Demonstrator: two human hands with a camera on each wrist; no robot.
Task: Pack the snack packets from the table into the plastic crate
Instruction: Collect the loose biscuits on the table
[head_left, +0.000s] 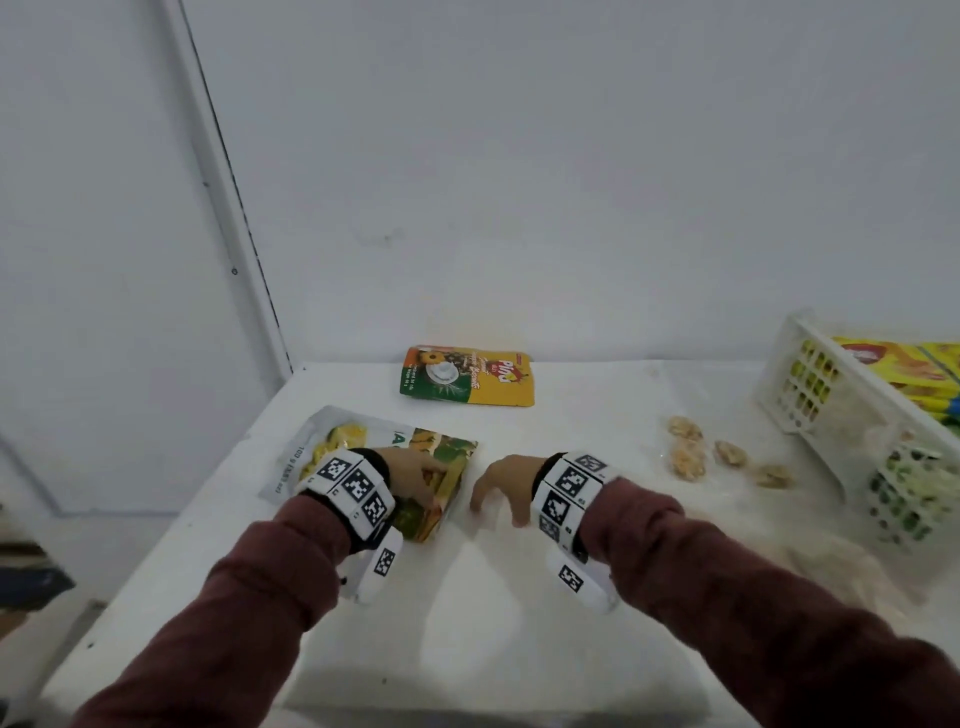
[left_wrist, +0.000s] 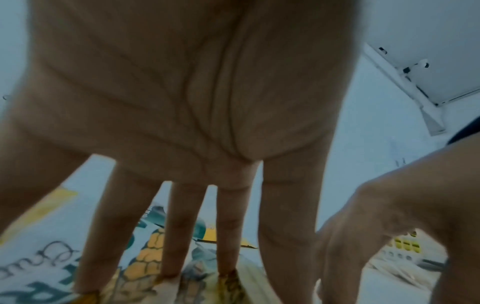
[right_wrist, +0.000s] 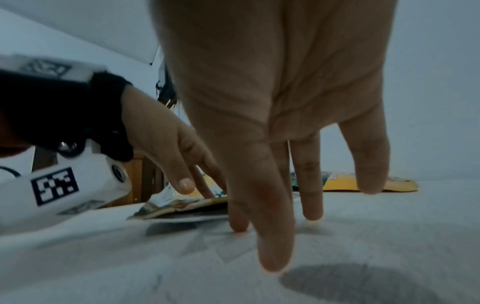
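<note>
With left hand (head_left: 415, 475) pressing straight-fingered on the dried-fruit packet (head_left: 452, 452), the released right hand (head_left: 501, 486) should slide under its lifted edge.

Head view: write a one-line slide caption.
Left hand presses straight fingers on a jackfruit snack packet while the open right hand reaches beside it; the white plastic crate waits at right.

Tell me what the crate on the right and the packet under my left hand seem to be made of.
The crate looks like white moulded plastic, matte, with a grid of square holes in its walls. The snack packet under the left hand looks like glossy printed plastic film, probably foil-lined: a crinkled silvery edge shows in the right wrist view.
</note>
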